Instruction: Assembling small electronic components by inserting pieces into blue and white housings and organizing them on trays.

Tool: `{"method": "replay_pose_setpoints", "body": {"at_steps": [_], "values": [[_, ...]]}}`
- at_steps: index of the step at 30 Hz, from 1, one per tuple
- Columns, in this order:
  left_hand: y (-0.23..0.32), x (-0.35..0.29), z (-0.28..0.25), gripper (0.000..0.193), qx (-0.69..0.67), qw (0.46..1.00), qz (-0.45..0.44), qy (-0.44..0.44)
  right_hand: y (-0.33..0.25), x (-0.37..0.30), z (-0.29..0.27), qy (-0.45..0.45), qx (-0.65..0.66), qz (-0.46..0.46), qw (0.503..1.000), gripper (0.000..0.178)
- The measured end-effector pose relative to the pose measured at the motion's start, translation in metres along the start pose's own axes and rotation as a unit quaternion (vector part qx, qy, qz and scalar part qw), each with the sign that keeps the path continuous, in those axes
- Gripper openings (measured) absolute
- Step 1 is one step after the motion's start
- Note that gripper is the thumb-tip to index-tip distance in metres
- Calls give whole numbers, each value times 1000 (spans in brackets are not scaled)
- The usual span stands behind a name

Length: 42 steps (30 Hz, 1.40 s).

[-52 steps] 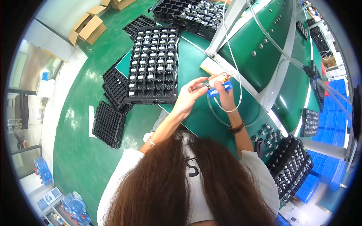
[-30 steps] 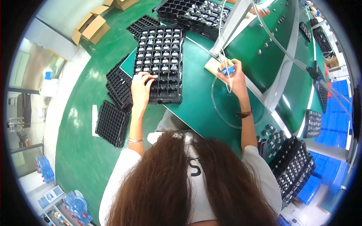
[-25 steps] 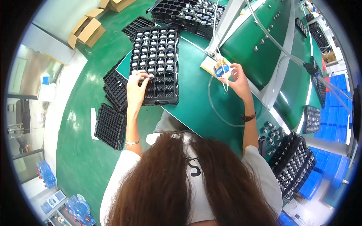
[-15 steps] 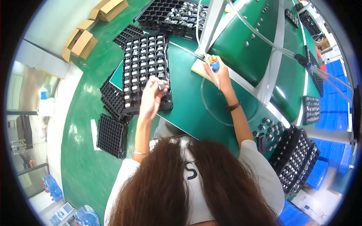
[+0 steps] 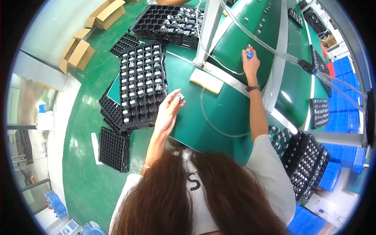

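Note:
My left hand (image 5: 167, 114) is closed in a pinch on a small silvery part (image 5: 179, 96), held over the table by the tray's right side. That black tray (image 5: 141, 84) carries rows of small silver-and-black parts; several pockets at its near end hold none. Out over the green belt, my right hand (image 5: 251, 67) grips a small blue hand tool (image 5: 249, 55). A thin white hose (image 5: 231, 71) leads up to that hand. The tool's tip is too small to make out.
A yellow-white block (image 5: 206, 80) lies on the green table (image 5: 188, 129) beside a metal post (image 5: 207, 35). Small parts (image 5: 259, 26) sit along the belt (image 5: 235, 47). Stacked black trays (image 5: 168, 25) stand beyond, with others (image 5: 307, 164) at right. A clear hose (image 5: 270, 47) crosses above.
My right hand has moved from above the block out over the belt, taking the blue tool with it. My left hand has shifted from over the tray to its right side.

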<state>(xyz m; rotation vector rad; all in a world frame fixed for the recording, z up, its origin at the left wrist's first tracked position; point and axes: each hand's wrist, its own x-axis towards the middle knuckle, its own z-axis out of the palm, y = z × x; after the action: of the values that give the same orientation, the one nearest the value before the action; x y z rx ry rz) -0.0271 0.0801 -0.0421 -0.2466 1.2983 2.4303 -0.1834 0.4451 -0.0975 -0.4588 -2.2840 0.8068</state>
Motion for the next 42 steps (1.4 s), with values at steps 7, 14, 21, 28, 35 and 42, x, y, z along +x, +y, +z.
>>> {"method": "replay_pose_setpoints", "body": {"at_steps": [7,14,21,28,35,42], "values": [[-11,12,19,28,22,999,23,-37,-19,-4,-21,76,22,-77,994,33],[-12,13,36,27,55,998,26,-30,-122,-111,-57,-219,468,192,834,19],[-18,8,39,33,60,995,44,-66,-160,-165,-69,-313,531,99,781,12],[-13,-6,22,39,97,992,70,-29,-149,-163,-54,-350,487,47,799,15],[53,-51,-67,17,572,700,343,257,-134,-128,-36,-268,189,-38,944,20],[93,-84,-135,13,702,656,232,151,-133,-130,-40,-243,137,-97,955,40]]}}
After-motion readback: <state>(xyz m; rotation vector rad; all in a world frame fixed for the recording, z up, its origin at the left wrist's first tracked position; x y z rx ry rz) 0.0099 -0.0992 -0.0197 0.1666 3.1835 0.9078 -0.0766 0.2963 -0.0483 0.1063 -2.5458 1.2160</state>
